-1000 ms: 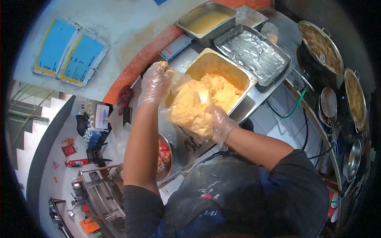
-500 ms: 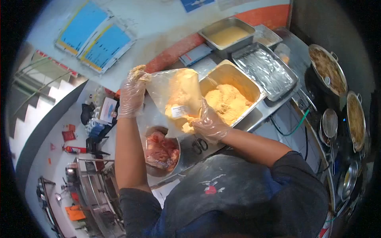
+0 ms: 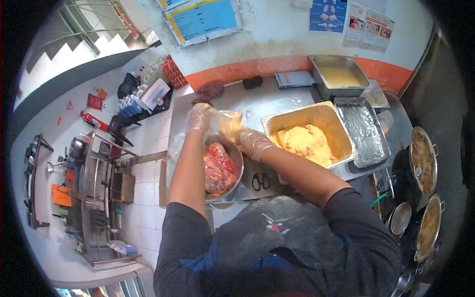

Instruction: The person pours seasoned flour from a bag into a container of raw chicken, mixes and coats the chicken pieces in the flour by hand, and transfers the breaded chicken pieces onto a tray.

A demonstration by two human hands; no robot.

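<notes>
A clear plastic bag with yellowish powder in it hangs between my two gloved hands, beyond the far rim of a round metal bowl. My left hand, its glove caked with crumbs at the fingertips, grips the bag's left end. On the other side, my right hand is closed on the bag's lower right part. Raw meat fills the bowl just below my forearms. Right of my right hand stands a deep steel pan holding a heap of yellow-orange powder. Black-handled scissors lie near the bowl.
A foil-lined tray sits right of the pan, with a tub of pale yellow liquid behind. Blue-covered papers and a dark red cloth lie along the wall. Large pans of oil stand far right.
The bag has moved from in front of the powder pan to near the meat bowl and looks more bunched. Both hands moved with it, and the head view has turned.
</notes>
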